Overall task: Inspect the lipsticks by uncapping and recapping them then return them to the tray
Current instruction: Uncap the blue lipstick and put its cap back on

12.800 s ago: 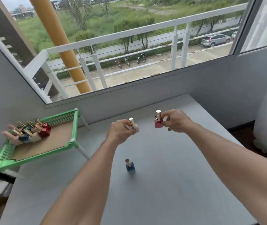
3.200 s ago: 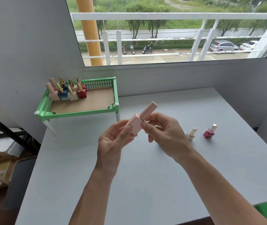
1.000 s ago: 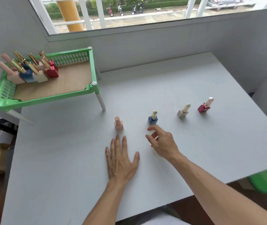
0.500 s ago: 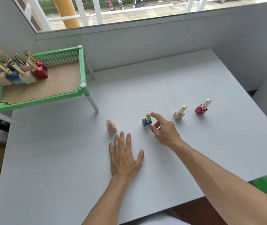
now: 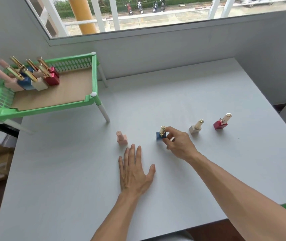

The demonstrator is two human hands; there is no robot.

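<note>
**Right hand pinches the blue lipstick on the grey table**

Head view: four lipsticks stand upright in a row on the smooth, matte grey table [image 5: 156, 197], each a square block base with a slim round tube rising from it. From left to right: a pale pink lipstick [image 5: 121, 138], all one dull colour; a blue lipstick [image 5: 160, 134] with a shiny gold tube; a cream lipstick [image 5: 195, 127]; and a glossy red lipstick [image 5: 220, 123] with a pale tube. The right hand [image 5: 179, 144] has thumb and fingers closed around the blue one, which rests on the table. The left hand [image 5: 134, 173] lies flat, palm down and fingers spread, holding nothing, just near of the pink lipstick. At far left, a green plastic tray [image 5: 93, 100] with slotted walls, white legs and a brown board floor holds a tight cluster of more lipsticks [image 5: 34, 75] in its far left corner.
</note>
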